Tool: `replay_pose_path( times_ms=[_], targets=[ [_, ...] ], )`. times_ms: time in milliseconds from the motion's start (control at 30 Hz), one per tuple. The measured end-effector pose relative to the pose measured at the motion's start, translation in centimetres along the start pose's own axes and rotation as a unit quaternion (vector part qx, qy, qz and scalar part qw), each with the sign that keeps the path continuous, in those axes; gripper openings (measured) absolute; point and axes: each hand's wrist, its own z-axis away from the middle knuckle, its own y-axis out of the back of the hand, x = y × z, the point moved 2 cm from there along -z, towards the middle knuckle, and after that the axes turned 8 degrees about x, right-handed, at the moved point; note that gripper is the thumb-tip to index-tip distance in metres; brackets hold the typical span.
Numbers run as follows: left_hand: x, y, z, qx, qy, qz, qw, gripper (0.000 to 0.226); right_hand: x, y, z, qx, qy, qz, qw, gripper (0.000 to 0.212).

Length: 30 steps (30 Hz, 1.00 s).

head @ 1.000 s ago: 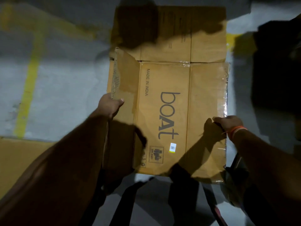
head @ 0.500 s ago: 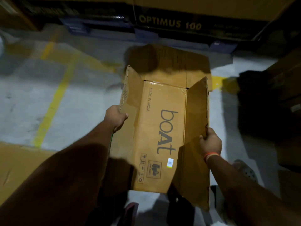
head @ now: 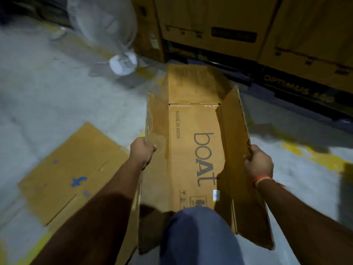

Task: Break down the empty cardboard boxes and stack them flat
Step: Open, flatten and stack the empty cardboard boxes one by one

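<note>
Left hand (head: 142,152) grip curled round boat box (head: 193,150) left flap, right hand (head: 258,163) clutching right flap.

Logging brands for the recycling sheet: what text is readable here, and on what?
"boAt": held cardboard box, middle panel.
"MADE IN INDIA": same panel, beside it.
"OPTIMUS", then blurred digits: dark strip under the stacked cartons.
Box's handling symbols, white sticker, far flap print: too small to read.

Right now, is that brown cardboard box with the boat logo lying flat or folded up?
Folded up: the brown cardboard box forms a trough, its side panels raised by the left hand and right hand.
</note>
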Motion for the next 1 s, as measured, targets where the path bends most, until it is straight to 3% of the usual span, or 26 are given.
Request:
replay_pose_path(
  times_ms=[100, 233, 400, 533, 733, 833, 933, 1000],
  targets=[
    [-4.0, 6.3, 0.3, 0.074, 0.046, 0.034, 0.996, 0.01, -6.6, -2.1, 1.3, -0.028, 0.067, -0.008, 0.997, 0.033],
    [-10.5, 14.4, 1.0, 0.186, 0.121, 0.06, 0.973, 0.036, -15.2, -5.7, 3.3, -0.083, 0.164, -0.011, 0.983, 0.039],
    [-17.4, 21.6, 3.0, 0.261, 0.19, 0.043, 0.945, 0.028, -23.8, -9.3, 5.8, -0.174, 0.276, 0.008, 0.945, 0.039],
    [-21.4, 24.0, 4.6, 0.27, 0.223, 0.04, 0.936, 0.03, -28.4, -12.1, 10.2, -0.182, 0.289, 0.005, 0.94, 0.033],
    [-26.4, 26.0, 6.3, 0.289, 0.269, 0.045, 0.918, 0.037, -29.1, -15.9, 15.0, -0.198, 0.277, -0.02, 0.94, 0.032],
    [-27.6, 26.7, 6.8, 0.3, 0.285, 0.028, 0.91, 0.038, -28.8, -17.6, 16.1, -0.258, 0.281, 0.004, 0.925, 0.052],
    [-27.3, 26.3, 6.8, 0.304, 0.312, 0.048, 0.899, 0.072, -27.7, -17.8, 16.6, -0.279, 0.245, 0.032, 0.928, 0.096],
    [-26.0, 25.4, 6.5, 0.324, 0.248, 0.015, 0.913, 0.079, -27.2, -16.9, 15.9, -0.287, 0.227, 0.029, 0.93, 0.102]
  ],
)
